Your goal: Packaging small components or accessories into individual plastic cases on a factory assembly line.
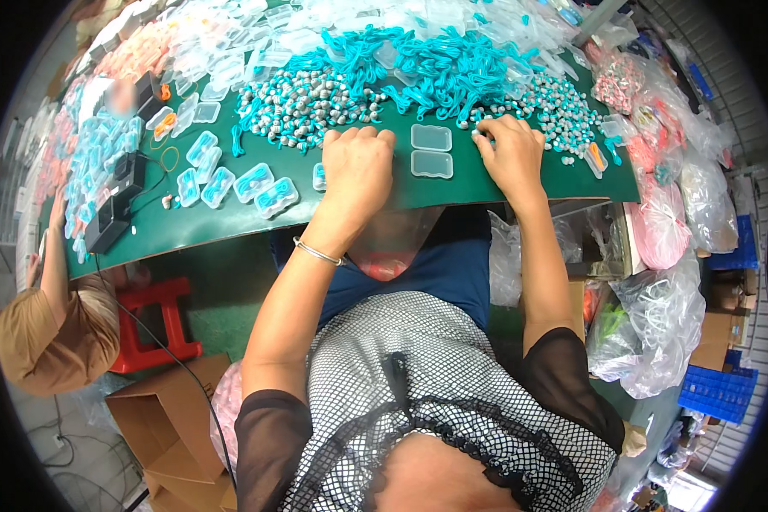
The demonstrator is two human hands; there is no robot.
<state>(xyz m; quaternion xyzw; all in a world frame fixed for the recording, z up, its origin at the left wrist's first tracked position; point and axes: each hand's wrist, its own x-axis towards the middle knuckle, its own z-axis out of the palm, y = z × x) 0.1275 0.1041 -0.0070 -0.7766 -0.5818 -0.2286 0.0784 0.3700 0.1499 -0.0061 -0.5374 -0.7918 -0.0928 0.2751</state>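
Clear plastic case [431, 150], hinged, lying open as two rounded-rectangle halves, one above the other, on green table [230, 224]. Used below as ref. landmark.

Hands rel. to case:
- Left hand [357, 165]: just left of case, knuckles up, fingers curled under into a loose fist, resting on table. Contents of fist not visible; cannot tell if it grips anything. Not touching case. Thin metal bangle [317, 253] on wrist, below-left of case.
- Right hand [510, 155]: just right of case, palm down, fingers bent, fingertips pressing into small parts at pile edge. Whether a part is pinched: cannot tell. Near case, not touching.
- Case sits between both hands, approx. level w/ knuckles.

Surroundings rel. to case:
- Above case: heap of teal cords [435, 68], tangled.
- Above-left: pile of grey earplugs [303, 107] w/ teal cords attached.
- Above-right: second spread of earplugs [555, 111], reaching right hand.
- Left of case, beyond left hand: row of filled cases [254, 183], closed, teal contents visible inside.
- Far above-left: heap of empty clear cases [222, 51].
- Right of case, off table edge: clear plastic bags [657, 316], stuffed w/ parts.
- Far left: another person's arm [55, 256] reaching to table; red stool [154, 328] below-left
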